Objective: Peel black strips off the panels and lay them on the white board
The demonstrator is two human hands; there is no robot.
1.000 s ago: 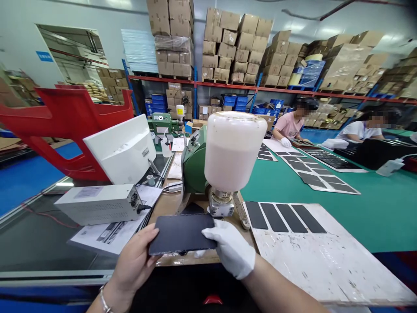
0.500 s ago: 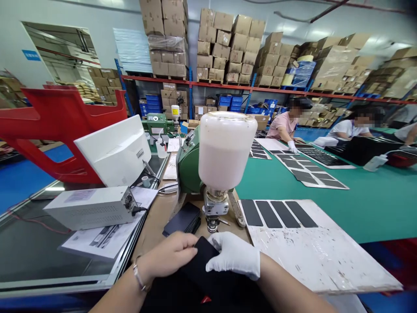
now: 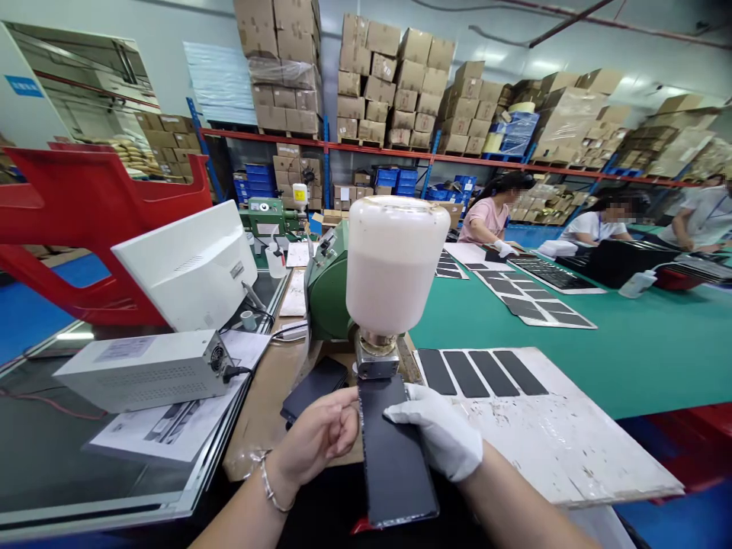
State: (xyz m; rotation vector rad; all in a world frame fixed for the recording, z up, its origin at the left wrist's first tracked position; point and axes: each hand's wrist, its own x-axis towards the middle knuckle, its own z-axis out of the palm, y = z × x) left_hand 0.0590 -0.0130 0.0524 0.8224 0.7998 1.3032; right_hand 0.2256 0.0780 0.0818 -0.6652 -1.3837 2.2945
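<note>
Black rectangular panel (image 3: 394, 457), long and thin, held flat between both hands, long axis pointing away from the wearer. Far end just below the metal base (image 3: 377, 354) of a dispenser; near end out past the bench edge, above dark clothing. Surface dark, glossy, no visible marks.

Left hand (image 3: 320, 438): bare, fingers loosely curled, tips against the panel's left long edge; metal bracelet (image 3: 268, 480) on the wrist. Right hand (image 3: 435, 431): white cotton glove, fingers together, wrapped against the right long edge. Firm two-sided grip on the panel, by appearance.

Just left of the panel, on the wooden bench (image 3: 255, 435): dark stacked panels (image 3: 314, 389), near the left hand but not touching it. Above: milky-white bottle (image 3: 397, 263) on the dispenser, green machine housing (image 3: 327, 293) beside it. To the right: white-speckled board (image 3: 549, 435) with four black strips (image 3: 466, 374), close to the gloved fingers. Farther left: grey power supply (image 3: 146, 371) on printed papers (image 3: 165, 431). Across the green-topped table (image 3: 629, 366): co-worker in a pink shirt (image 3: 486, 217), gloved.
</note>
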